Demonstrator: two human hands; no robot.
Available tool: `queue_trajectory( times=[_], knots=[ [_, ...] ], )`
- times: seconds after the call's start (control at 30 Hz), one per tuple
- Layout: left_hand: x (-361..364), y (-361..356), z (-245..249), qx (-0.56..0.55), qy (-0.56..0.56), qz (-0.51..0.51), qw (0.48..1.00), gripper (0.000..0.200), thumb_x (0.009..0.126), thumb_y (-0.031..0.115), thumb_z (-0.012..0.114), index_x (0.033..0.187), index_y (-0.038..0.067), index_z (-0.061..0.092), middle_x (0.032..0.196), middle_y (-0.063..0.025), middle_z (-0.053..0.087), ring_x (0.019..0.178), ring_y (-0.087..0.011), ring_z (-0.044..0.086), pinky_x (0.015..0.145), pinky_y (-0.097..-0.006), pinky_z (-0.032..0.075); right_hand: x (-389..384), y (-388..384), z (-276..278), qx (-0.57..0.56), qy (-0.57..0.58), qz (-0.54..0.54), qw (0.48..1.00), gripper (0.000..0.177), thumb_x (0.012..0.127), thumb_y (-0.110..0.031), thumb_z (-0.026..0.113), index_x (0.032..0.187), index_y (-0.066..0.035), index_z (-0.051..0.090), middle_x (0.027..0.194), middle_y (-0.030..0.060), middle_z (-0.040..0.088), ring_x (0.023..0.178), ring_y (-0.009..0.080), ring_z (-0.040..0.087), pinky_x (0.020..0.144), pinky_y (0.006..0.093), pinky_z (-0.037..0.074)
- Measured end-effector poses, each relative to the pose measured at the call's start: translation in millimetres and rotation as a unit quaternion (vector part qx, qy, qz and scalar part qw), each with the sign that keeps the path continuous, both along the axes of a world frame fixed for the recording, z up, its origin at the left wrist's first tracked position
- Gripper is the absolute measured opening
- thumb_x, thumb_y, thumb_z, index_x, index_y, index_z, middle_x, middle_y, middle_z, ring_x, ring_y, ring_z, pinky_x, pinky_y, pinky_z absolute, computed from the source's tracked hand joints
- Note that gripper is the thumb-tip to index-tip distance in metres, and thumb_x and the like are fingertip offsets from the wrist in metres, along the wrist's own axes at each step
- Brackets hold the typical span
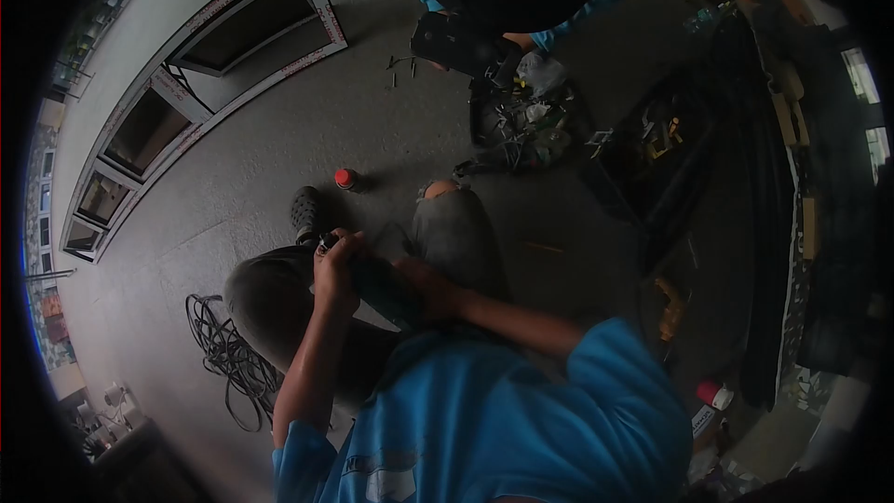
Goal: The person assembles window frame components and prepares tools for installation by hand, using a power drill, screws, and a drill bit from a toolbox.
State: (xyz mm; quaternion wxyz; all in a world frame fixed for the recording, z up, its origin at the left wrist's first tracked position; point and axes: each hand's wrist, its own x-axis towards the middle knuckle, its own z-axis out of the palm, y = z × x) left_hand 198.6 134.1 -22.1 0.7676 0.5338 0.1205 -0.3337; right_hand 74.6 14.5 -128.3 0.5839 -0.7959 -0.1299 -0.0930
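A dark green power tool (384,291) lies across my lap between my knees; its exact kind is hard to make out in the dim light. My left hand (337,263) is closed around its front end, where a small dark metal part (326,242) sticks out past the fingers. Further back, my right hand (434,289) grips the side of the tool's body, with its fingertips partly hidden. Ahead of my knees stands a small can with a red cap (345,179) on the floor.
White-framed windows (177,98) stand at the left. A tangled black cable (228,354) lies beside my leg. Ahead, another person's hand (518,40) is near a dark case (456,42) and an open toolbox (480,121). A black bin (619,191) and yellow drill (669,309) are right.
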Motion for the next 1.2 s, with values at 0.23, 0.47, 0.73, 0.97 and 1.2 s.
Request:
queue_trajectory(
  times=[0.23, 0.47, 0.73, 0.97, 1.2],
  knots=[
    [1.7, -11.0, 16.5, 0.0, -0.012, -0.037, 0.999, 0.017, 0.086, 0.014, 0.064, 0.077, 0.009, 0.05, 0.067, -0.0043, 0.053, 0.062, -0.0154, 0.056, 0.061, -0.0306, 0.049, -2.4, -2.8, 3.8, 0.021, -0.004, -0.027, 0.999, 0.075, 0.058, -0.027, 0.079, 0.123, -0.004, 0.046, 0.108, 0.0166, 0.051, 0.103, 0.0357, 0.051, 0.09, 0.0444, 0.042],
    [14.9, -26.6, 35.8, -0.048, 0.003, -0.018, 0.999, 0.044, 0.093, 0.053, 0.049, 0.091, 0.009, 0.056, 0.077, -0.0057, 0.059, 0.074, -0.0175, 0.06, 0.069, -0.0315, 0.049, -11.3, -11.4, 23.7, 0.029, -0.022, -0.073, 0.997, 0.081, 0.059, -0.03, 0.08, 0.125, -0.003, 0.043, 0.109, 0.0178, 0.05, 0.103, 0.0377, 0.05, 0.089, 0.0453, 0.042],
    [35.7, -54.5, -3.0, 0.038, 0.035, -0.045, 0.998, 0.049, 0.088, 0.056, 0.057, 0.086, 0.008, 0.057, 0.074, -0.0055, 0.058, 0.069, -0.015, 0.058, 0.063, -0.0254, 0.047, -36.5, -11.8, -3.1, 0.261, 0.121, -0.043, 0.957, 0.075, 0.06, -0.024, 0.08, 0.123, -0.004, 0.044, 0.108, 0.0167, 0.049, 0.101, 0.0374, 0.051, 0.09, 0.0442, 0.041],
    [50.8, -80.3, -78.8, 0.335, -0.373, -0.21, 0.839, 0.062, 0.086, 0.05, 0.064, 0.116, -0.004, 0.055, 0.115, -0.0182, 0.058, 0.109, -0.0245, 0.057, 0.092, -0.0329, 0.042, -62.8, -20.5, 15.4, 0.496, 0.277, -0.031, 0.823, 0.07, 0.073, -0.027, 0.078, 0.129, -0.004, 0.042, 0.118, 0.0139, 0.051, 0.108, 0.0276, 0.053, 0.092, 0.0386, 0.044],
    [73.8, -185.6, -42.3, 0.149, -0.389, -0.247, 0.875, 0.033, 0.089, 0.026, 0.062, 0.1, -0.005, 0.064, 0.087, -0.013, 0.068, 0.085, -0.0217, 0.064, 0.079, -0.0312, 0.048, -90.7, -28.6, 17.5, 0.514, 0.289, -0.045, 0.806, 0.081, 0.072, -0.02, 0.081, 0.137, -0.004, 0.036, 0.123, 0.0102, 0.052, 0.108, 0.0206, 0.054, 0.094, 0.0357, 0.044]
  ],
)
